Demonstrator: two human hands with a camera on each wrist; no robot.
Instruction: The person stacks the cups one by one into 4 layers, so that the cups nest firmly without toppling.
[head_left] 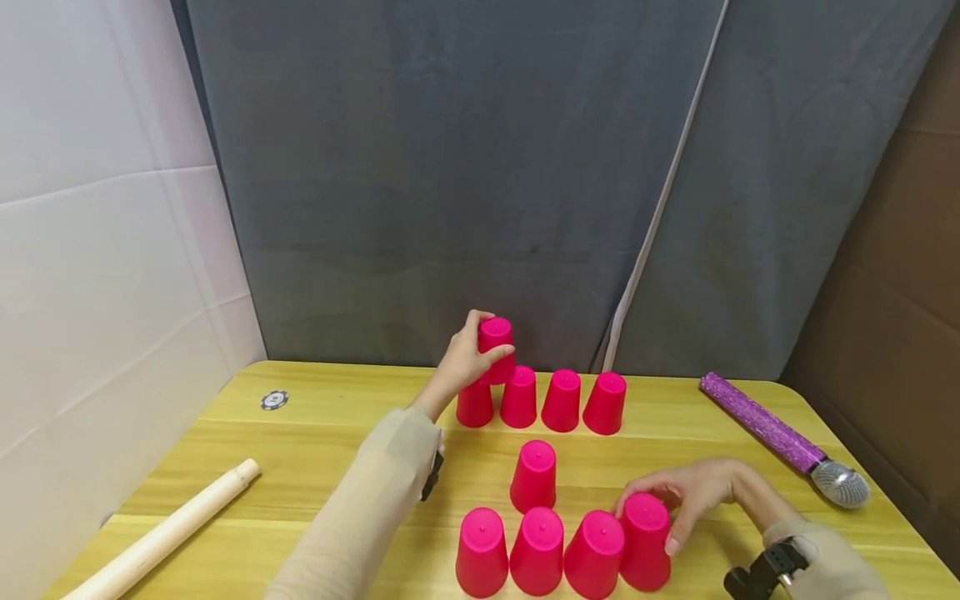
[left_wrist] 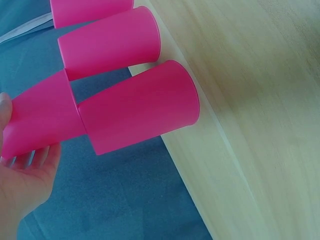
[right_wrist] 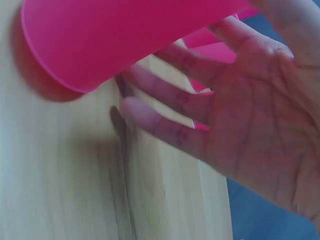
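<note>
Several upside-down pink cups stand on a yellow wooden table (head_left: 330, 450). My left hand (head_left: 480, 346) grips one pink cup (head_left: 496, 340) just above the left end of the back row (head_left: 540, 402). In the left wrist view this held cup (left_wrist: 40, 120) touches the top of the cup below it (left_wrist: 140, 112). A single cup (head_left: 534, 477) stands in the middle. My right hand (head_left: 678, 508) curls over the rightmost cup (head_left: 645, 546) of the front row (head_left: 537, 552), fingers and thumb round its sides. The right wrist view shows that cup (right_wrist: 115, 35) tilted against my fingers (right_wrist: 165, 115).
A pale wooden rod (head_left: 165, 533) lies at the table's front left. A poker chip (head_left: 274, 400) sits at the back left. A purple glitter microphone (head_left: 780, 437) lies at the right. A grey curtain (head_left: 450, 167) hangs close behind the back row.
</note>
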